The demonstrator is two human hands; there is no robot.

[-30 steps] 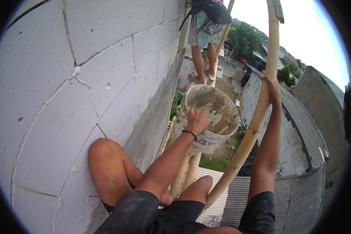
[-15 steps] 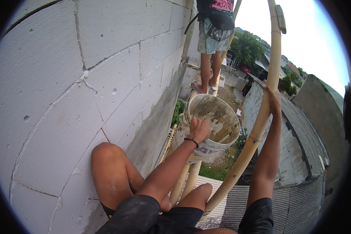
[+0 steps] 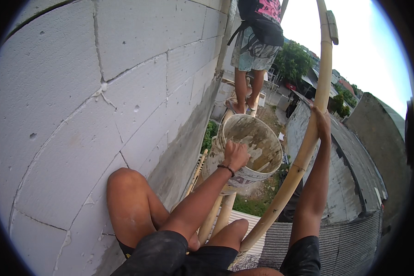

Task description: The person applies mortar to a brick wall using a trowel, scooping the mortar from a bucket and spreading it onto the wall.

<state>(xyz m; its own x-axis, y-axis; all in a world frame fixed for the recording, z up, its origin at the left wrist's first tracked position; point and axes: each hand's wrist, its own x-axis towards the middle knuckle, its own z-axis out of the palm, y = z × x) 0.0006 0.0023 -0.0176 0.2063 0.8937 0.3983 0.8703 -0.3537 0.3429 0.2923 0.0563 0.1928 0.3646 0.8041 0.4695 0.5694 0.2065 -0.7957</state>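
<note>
A white plastic bucket (image 3: pixel 271 138) with dried grey mortar stains inside stands tilted in front of me, on the bamboo poles (image 3: pixel 225 212). My left hand (image 3: pixel 236 155), with a dark bead bracelet at the wrist, is closed over the bucket's near rim; its fingertips are hidden. Off to the right, my right hand (image 3: pixel 322 120) grips a thick upright bamboo pole (image 3: pixel 313 133), fingers wrapped round its far side.
At my left rises a wall of pale blocks (image 3: pixel 78 124). Another person (image 3: pixel 250 60), wearing a waist bag, stands on the poles beyond the bucket. Ground with grass (image 3: pixel 255 204) and corrugated roofing (image 3: pixel 317 244) lie far below.
The other person has shifted slightly to the right in view. Both my hands keep their hold, and the bucket has hardly moved.
</note>
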